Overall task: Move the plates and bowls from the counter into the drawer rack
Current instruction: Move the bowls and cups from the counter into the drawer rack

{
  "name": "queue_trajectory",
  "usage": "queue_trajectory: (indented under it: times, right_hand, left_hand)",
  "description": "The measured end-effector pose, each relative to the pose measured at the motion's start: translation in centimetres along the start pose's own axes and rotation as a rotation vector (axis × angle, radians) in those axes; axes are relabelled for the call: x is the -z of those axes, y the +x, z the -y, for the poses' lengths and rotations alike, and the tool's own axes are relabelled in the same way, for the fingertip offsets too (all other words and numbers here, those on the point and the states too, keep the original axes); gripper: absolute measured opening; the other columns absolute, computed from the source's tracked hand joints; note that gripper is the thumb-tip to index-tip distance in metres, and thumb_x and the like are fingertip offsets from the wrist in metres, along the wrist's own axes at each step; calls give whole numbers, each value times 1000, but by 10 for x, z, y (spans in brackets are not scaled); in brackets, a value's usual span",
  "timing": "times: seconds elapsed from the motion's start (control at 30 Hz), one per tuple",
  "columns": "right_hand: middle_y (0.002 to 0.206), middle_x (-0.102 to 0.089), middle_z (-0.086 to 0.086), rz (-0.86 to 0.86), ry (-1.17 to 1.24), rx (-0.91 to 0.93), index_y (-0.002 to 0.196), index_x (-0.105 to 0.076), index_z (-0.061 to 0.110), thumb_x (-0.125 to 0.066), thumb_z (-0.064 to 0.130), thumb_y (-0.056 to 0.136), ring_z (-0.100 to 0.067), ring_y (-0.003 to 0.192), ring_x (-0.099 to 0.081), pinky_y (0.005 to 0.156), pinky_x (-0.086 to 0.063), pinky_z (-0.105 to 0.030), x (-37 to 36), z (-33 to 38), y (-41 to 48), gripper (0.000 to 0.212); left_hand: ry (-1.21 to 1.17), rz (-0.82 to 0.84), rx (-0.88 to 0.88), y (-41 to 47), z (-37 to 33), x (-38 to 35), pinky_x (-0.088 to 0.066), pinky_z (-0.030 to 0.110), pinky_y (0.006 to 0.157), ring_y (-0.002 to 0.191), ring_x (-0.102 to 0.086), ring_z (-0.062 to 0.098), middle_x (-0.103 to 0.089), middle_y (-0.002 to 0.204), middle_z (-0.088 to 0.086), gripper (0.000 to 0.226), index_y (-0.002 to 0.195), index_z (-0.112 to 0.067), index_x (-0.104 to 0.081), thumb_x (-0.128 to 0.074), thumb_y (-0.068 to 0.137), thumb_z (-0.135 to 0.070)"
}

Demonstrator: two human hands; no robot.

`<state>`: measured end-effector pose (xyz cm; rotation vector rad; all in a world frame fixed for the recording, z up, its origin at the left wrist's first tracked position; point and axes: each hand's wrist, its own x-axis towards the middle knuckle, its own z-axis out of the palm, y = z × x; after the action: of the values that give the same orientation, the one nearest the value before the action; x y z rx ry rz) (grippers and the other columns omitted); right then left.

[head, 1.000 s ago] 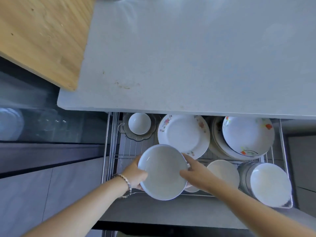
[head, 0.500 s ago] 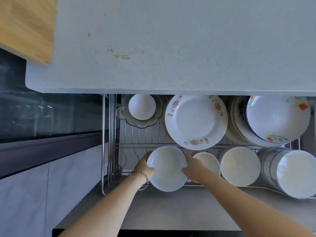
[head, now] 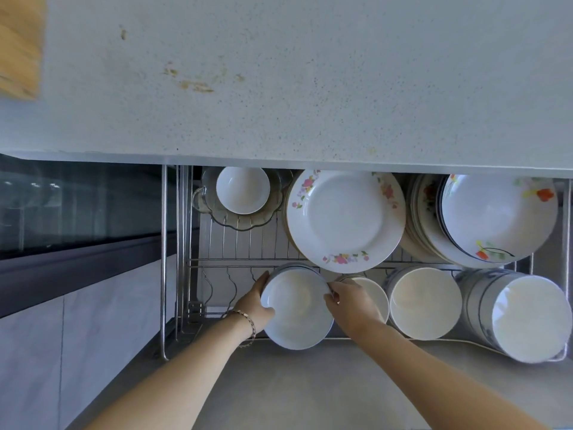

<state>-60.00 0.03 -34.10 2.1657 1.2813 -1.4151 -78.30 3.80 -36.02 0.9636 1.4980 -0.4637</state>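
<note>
A home kitchen: speckled countertop (head: 310,88) above a pull-out wire dish rack (head: 235,243).

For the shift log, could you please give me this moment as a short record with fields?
held item: white bowl, in both hands
left hand: grips the bowl's left rim; bracelet on the wrist
right hand: pinches the bowl's right rim
place: front left of the drawer rack; whether the bowl rests there cannot be told
front row, rightward: partly hidden bowl, cream bowl, blue-patterned stack
back row: small bowl in glass dish, floral plate, plate stack
counter: stained; wooden board at its left
</note>
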Motion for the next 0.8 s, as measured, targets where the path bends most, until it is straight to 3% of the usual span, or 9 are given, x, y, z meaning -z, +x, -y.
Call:
queue_trajectory:
  times: [0.1, 0.23, 0.37, 0.5, 0.57, 0.7, 0.8]
  right_hand:
    - [88, -46, -5, 2, -10, -6, 82, -53, 12, -44, 18, 93, -21, 77, -44, 66, -33, -24, 1, 2, 0, 15]
    - [98, -59, -15, 40, -34, -18, 79, -50, 11, -43, 16, 93, -19, 78, -44, 67, -33, -22, 4, 3, 4, 17]
    - [99, -63, -13, 52, -47, -11, 94, -64, 3, -42, 14, 92, -19, 78, -45, 67, -34, -22, 7, 5, 7, 25]
    - [73, -49, -3, 55, -55, -32, 79, -54, 11, -42, 13, 90, -21, 75, -47, 57, -34, -23, 9, 6, 7, 17]
    - [79, -53, -5, 30, -52, -31, 80, -58, 9, -42, 14, 90, -21, 74, -48, 60, -36, -23, 7, 5, 7, 19]
    - [108, -58, -13, -37, 5, 2, 101, -63, 3, -43, 12, 90, -28, 86, -56, 73, -45, -28, -1, 3, 6, 25]
    - [109, -60, -15, -51, 7, 40, 104, -60, 2, -43, 12, 91, -31, 92, -58, 77, -46, -31, -6, 1, 5, 24]
  left_hand:
    - [-10, -60, -15, -5, -4, -1, -48, 27, 76, 92, -57, 24, -59, 126, 6, 67, 144, -35, -25, -48, 85, -14]
    - [45, -230, -176, -14, -4, 4, -53, 32, 84, 104, -61, 25, -66, 117, 5, 40, 129, -26, -52, -47, 91, -15]
    - [83, -164, -191, -15, -3, 8, -45, 23, 89, 114, -58, 24, -63, 125, 5, 42, 136, -24, -47, -44, 95, -16]
    - [145, -155, -154, -9, -9, 7, -47, 28, 89, 108, -59, 28, -64, 120, 11, 40, 134, -21, -49, -42, 96, -14]
    - [172, -168, -132, -7, -10, 5, -47, 32, 93, 110, -58, 30, -63, 121, 11, 41, 136, -23, -47, -42, 96, -15]
    - [198, -186, -123, -7, -6, 2, -47, 38, 96, 114, -57, 31, -60, 127, 11, 46, 143, -32, -35, -39, 98, -21]
    - [215, -217, -131, -9, -3, -1, -48, 37, 94, 111, -57, 33, -61, 123, 13, 47, 144, -36, -31, -37, 99, -23]
